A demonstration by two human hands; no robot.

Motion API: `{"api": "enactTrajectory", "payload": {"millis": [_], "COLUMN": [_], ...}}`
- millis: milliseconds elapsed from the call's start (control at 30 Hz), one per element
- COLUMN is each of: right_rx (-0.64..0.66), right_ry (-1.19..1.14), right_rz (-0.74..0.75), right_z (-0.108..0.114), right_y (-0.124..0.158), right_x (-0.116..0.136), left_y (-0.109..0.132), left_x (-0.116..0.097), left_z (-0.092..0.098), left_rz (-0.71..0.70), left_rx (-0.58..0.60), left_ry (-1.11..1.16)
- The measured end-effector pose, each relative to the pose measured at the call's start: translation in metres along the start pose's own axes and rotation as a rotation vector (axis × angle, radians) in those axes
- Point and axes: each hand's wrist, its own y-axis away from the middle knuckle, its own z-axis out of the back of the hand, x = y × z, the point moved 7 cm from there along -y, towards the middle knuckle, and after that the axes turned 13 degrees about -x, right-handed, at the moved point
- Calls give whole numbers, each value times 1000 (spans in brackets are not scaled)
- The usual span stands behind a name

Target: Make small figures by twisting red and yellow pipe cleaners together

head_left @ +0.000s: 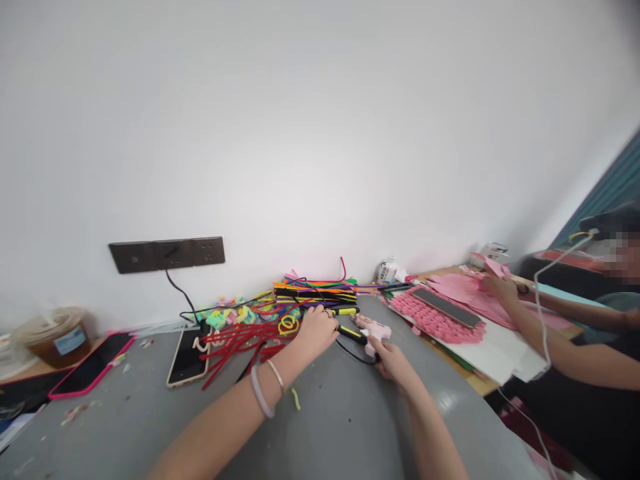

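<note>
Well, from far away I can see my right hand (pixel 393 359) pinching a small, pale pink, stubby thing (pixel 377 331), with the thumb pressed on its near end. It is right of the middle, over the smooth grey table (pixel 340 427). My left hand (pixel 316 327) is to the left of it, fingers bent down beside a long black and yellow handle (pixel 351 335). I cannot tell if they grip anything, as the back of the hand hides them.

I think a snag could be the first trouble. A thin black cord (pixel 370 361) loops close by on the near side, so a quick tug might yank the pink thing away. A weak pinch could let it drop. If my left arm slid left, it might sweep up the fuzzy red sticks (pixel 235 347) and the curly yellow coil (pixel 289 325).

The pink thing looks pale and chunky. My fingers cover its near end. By its far left side is a blotchy pinkish bit (pixel 361 321), and I cannot tell if they are joined.
</note>
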Motion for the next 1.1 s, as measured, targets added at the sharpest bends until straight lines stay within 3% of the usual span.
{"api": "enactTrajectory", "payload": {"millis": [200,367,567,767,1100], "right_rx": [-39,-99,-97,-163,-123], "right_ry": [-189,-345,-452,-515,-393], "right_rz": [17,65,71,50,24], "right_z": [3,18,22,26,19], "right_y": [4,13,19,18,20], "right_x": [-5,-6,-7,-9,-8], "left_y": [-19,-24,-26,-29,-57], "left_x": [-7,-8,-16,-12,0], "left_z": [-33,-44,-50,-37,12], "left_rz": [37,19,-103,-168,-81], "left_rx": [30,43,14,-60,-304], "left_ry": [24,11,15,33,248]}}
